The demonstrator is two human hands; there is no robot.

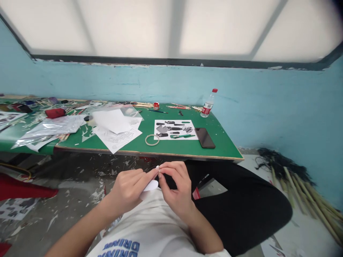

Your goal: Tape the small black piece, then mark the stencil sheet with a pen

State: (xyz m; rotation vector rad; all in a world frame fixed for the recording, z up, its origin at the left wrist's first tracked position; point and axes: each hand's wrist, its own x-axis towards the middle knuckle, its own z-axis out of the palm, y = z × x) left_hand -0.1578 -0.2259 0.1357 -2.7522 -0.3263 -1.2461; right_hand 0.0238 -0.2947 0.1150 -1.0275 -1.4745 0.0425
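Observation:
My left hand [130, 186] is closed on a small white paper piece [150, 185], whose rounded end sticks out below the fingers. My right hand [178, 187] meets it above my lap, thumb and forefinger pinched at a tiny white tip, perhaps the same piece; the fingers hide how they join. On the table ahead lies a printed sheet [175, 124] with dark cut-out shapes and a green craft knife [184, 136] on it. A roll of tape [152, 140] rests at the sheet's left, and a black phone [205, 137] at its right.
The green table [177, 149] ends just beyond my knees. A plastic bottle [207, 103] and a red paint jar [156, 106] stand toward the back. White papers [115, 125] and a plastic bag [50, 130] cover the left. Bamboo poles [308, 196] lie on the floor at right.

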